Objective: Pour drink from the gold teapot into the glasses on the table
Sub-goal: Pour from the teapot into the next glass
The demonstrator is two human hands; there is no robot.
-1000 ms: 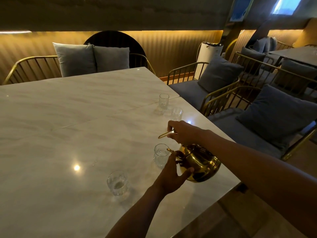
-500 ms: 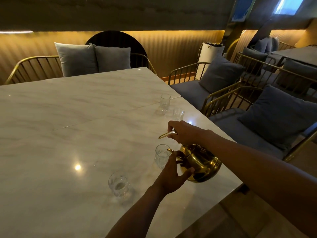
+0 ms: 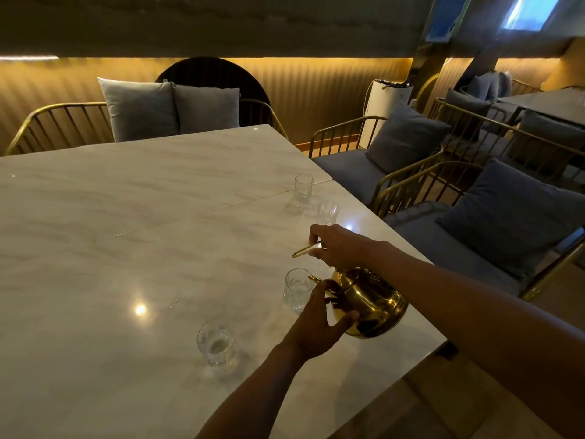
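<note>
The gold teapot [image 3: 373, 304] is tilted to the left above the marble table [image 3: 126, 248], near its right edge. My right hand [image 3: 340, 248] grips its thin gold handle from above. My left hand [image 3: 316, 327] presses against the pot's left side. The spout sits right at the rim of a clear glass [image 3: 296, 289]. A second glass [image 3: 217, 343] with some liquid in it stands nearer to me on the left. Two more glasses stand farther back, one [image 3: 303, 186] upright by the table seam and one [image 3: 327, 212] just beyond my right hand.
Gold-framed chairs with grey cushions [image 3: 509, 213] line the table's right side, close to its edge. A bench with two pale cushions [image 3: 139, 109] runs behind the far edge. A white cylindrical appliance [image 3: 387, 103] stands by the wall.
Almost nothing has moved. Both hands hold the tilted teapot at the same glass; the view has only shifted slightly.
</note>
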